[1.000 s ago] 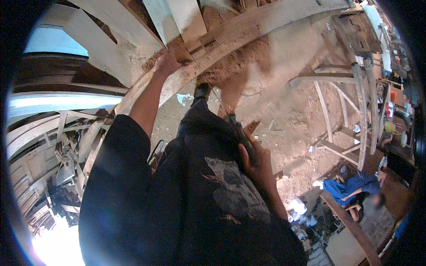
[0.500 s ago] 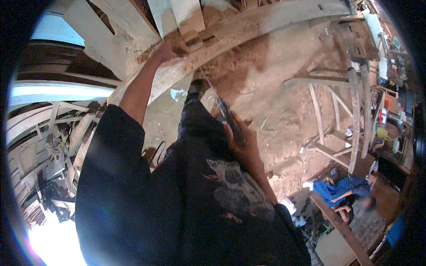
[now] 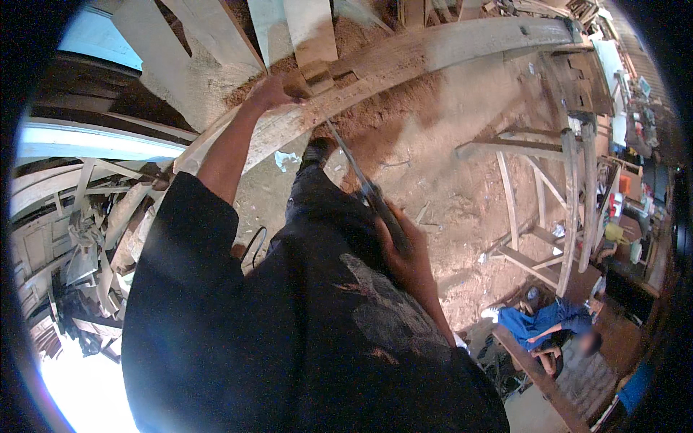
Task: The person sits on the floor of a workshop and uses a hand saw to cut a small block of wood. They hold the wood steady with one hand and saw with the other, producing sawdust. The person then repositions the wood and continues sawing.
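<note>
My left hand [image 3: 271,94] rests on a long wooden beam [image 3: 411,68], thumb and fingers apart. Beside its fingers a small wooden block [image 3: 315,76] sits on the beam. In my right hand [image 3: 410,249] is a long tool with a dark handle [image 3: 390,225], held in front of my body with the fingers wrapped around it. Its thin metal blade [image 3: 348,153] slants up and left, the tip at or close to the beam's near edge. I cannot tell whether the tip touches the wood, nor the tool's exact kind.
Boards [image 3: 310,32] lean beyond the beam, with sawdust around them. A wooden frame [image 3: 568,209] stands to the right on a dirt floor [image 3: 462,216]. A person in blue [image 3: 541,321] is at the lower right. Scrap wood [image 3: 86,252] is piled on the left.
My right hand has drawn the tool back slightly, down and right. My left hand's fingers have shifted off the small block, with the thumb spread to the right.
</note>
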{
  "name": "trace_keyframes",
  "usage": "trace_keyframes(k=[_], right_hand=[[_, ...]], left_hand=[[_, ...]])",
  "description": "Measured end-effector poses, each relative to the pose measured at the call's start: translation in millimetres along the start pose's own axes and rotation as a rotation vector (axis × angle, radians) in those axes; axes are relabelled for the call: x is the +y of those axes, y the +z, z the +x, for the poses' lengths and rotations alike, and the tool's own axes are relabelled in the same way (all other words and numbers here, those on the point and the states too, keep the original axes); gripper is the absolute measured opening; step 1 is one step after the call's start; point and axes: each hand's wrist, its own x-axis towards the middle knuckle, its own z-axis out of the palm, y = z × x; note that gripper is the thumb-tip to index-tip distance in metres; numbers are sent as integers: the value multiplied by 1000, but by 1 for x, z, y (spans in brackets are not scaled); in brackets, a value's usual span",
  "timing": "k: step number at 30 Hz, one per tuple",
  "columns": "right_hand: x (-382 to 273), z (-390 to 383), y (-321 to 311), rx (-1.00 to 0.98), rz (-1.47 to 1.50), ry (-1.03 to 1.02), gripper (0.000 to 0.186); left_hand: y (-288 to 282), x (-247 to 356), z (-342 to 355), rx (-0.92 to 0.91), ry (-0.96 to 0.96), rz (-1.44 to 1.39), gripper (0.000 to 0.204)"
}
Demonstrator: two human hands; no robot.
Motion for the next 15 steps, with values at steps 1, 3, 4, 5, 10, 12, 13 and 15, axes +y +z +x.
trace_keyframes(k=[1, 3, 4, 5, 10, 12, 13, 15], right_hand=[[-1, 12, 2, -13, -2, 20, 39], [-8, 27, 6, -53, -2, 60, 39], [-6, 15, 5, -37, -38, 10, 39], [-10, -12, -1, 0, -109, -11, 39], [0, 22, 5, -23, 60, -47, 39], [-12, 14, 1, -58, -23, 74, 39], [-15, 13, -2, -79, -61, 124, 39], [17, -18, -5, 28, -1, -25, 39]], left_hand=[[-1, 0, -1, -4, 0, 1, 104], [-4, -3, -6, -13, -7, -6, 104], [-7, -6, -10, -8, -19, -5, 104], [4, -3, -4, -24, -3, -38, 105], [-5, -3, -7, -29, -2, -30, 106], [-4, -5, -9, -42, -7, -41, 106], [-5, -7, -9, -51, -12, -37, 107], [-8, -5, -5, -58, -5, -36, 107]])
